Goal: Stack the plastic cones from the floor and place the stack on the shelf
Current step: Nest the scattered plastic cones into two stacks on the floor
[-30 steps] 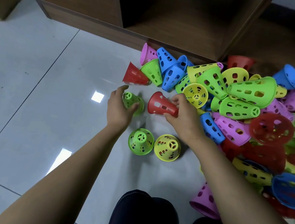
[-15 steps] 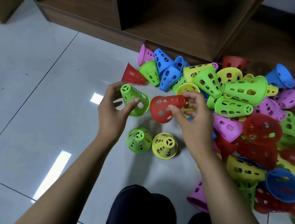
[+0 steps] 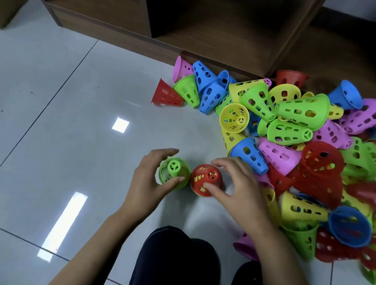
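Note:
Two short stacks stand upright on the floor in front of my knees. A green cone (image 3: pixel 174 172) sits over another green one, and my left hand (image 3: pixel 151 185) cups it, thumb on its near side and fingers curled round the far side. Beside it a red cone (image 3: pixel 205 179) sits over a yellow cone whose colour shows through the holes. My right hand (image 3: pixel 240 191) holds the red cone between thumb and fingers. The wooden shelf (image 3: pixel 116 27) runs along the top, its low compartments dark.
A big pile of loose cones (image 3: pixel 301 137) in several colours fills the floor to the right, up against the shelf base. A lone red cone (image 3: pixel 165 94) lies at the pile's left edge. A pink cone (image 3: pixel 245 246) lies by my right knee (image 3: pixel 178 271). Glossy tile lies to the left.
Both hands came down and towards me. The green cone went onto the standing green cone and the red cone onto the standing yellow one.

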